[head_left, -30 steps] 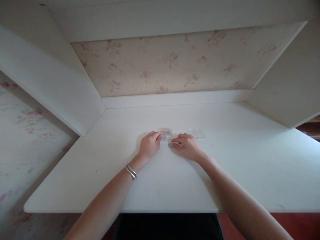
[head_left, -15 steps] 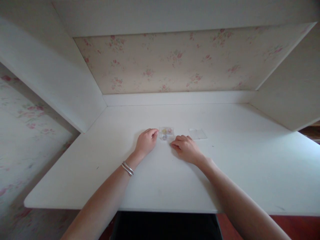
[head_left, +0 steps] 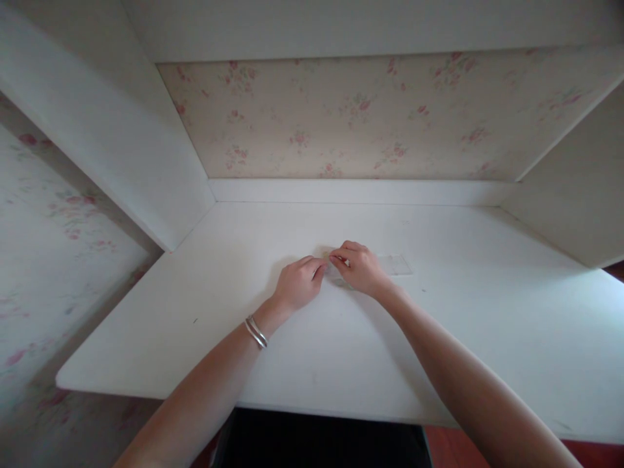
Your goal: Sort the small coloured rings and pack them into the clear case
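My left hand point(head_left: 299, 284) and my right hand point(head_left: 358, 266) meet fingertip to fingertip just above the desk. Thumb and fingers are pinched together on both; whatever lies between the tips is too small to make out. Below them, mostly covered, is a small clear plastic box point(head_left: 340, 283) with small coloured items in it. Only slivers of the box show around my right hand. To the right of that hand, a flat clear plastic lid point(head_left: 398, 265) lies on the white desk point(head_left: 312, 351).
A low white ledge point(head_left: 361, 192) runs along the back of the desk, below floral wallpaper. White side panels point(head_left: 160, 169) rise at left and right. Small dark marks point(head_left: 195, 320) dot the desktop. A black seat point(head_left: 322, 439) is under the front edge.
My right hand has moved up and left over the box, and my left hand slightly right, so their fingertips now meet. The box is now mostly hidden. The view has shifted a little.
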The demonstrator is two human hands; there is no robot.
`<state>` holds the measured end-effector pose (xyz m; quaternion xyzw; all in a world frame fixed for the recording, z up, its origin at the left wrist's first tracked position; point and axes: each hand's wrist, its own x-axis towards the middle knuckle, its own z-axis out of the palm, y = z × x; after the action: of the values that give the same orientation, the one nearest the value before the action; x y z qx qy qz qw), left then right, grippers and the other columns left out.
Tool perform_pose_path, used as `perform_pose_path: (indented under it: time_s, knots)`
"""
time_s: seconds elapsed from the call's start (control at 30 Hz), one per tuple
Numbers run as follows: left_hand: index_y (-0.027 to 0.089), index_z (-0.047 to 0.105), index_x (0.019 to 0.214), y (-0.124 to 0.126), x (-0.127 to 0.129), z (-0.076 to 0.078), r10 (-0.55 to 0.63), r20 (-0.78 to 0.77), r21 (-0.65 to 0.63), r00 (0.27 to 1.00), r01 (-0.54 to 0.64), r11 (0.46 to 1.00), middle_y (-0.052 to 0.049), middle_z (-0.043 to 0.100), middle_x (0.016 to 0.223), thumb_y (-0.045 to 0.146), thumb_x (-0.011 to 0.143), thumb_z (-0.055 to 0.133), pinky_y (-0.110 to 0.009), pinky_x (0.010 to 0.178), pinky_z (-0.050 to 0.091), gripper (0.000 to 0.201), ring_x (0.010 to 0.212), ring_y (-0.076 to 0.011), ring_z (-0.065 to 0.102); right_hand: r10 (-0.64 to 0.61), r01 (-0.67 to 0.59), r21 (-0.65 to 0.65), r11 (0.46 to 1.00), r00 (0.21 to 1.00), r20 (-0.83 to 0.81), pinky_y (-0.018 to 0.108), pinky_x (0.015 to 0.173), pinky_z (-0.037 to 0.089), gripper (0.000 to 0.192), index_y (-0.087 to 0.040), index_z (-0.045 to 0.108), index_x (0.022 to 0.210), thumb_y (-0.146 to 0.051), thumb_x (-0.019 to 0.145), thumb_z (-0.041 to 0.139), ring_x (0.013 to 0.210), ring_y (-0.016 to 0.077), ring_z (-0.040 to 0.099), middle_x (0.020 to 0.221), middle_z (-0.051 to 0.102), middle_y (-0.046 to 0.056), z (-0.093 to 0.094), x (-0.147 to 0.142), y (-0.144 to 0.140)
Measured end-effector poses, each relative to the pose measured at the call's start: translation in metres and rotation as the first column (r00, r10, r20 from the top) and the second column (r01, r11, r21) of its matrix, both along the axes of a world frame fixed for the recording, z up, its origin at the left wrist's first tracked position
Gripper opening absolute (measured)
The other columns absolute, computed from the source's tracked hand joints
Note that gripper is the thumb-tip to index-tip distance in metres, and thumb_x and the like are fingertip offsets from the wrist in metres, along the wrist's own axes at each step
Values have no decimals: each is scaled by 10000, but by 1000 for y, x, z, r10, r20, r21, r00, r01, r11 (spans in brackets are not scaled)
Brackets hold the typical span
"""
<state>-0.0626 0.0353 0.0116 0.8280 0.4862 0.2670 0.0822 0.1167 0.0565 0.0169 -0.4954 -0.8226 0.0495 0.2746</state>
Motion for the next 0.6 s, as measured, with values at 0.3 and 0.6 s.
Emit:
perform_pose_path:
  time_s: [0.3, 0.6]
  knots:
    - [237, 674, 953, -6, 4, -4, -133, -85, -80, 987, 126, 989, -24, 682, 924, 284, 924, 400, -250, 777, 465, 280, 843, -145, 619, -73, 71, -26, 997, 990, -123, 240, 671, 383, 228, -221, 697, 844, -276, 876, 478, 704, 128, 544, 779, 609, 26, -12, 9, -3]
    - [276, 661, 1023, -10, 21, -8, -179, -147, -172, 973, 153, 973, 1, 678, 1015, 331, 906, 438, -269, 837, 469, 258, 942, -162, 620, -157, 129, -118, 985, 947, -279, 243, 603, 385, 278, -216, 695, 831, -374, 864, 468, 635, 124, 534, 721, 615, 16, -15, 29, -27]
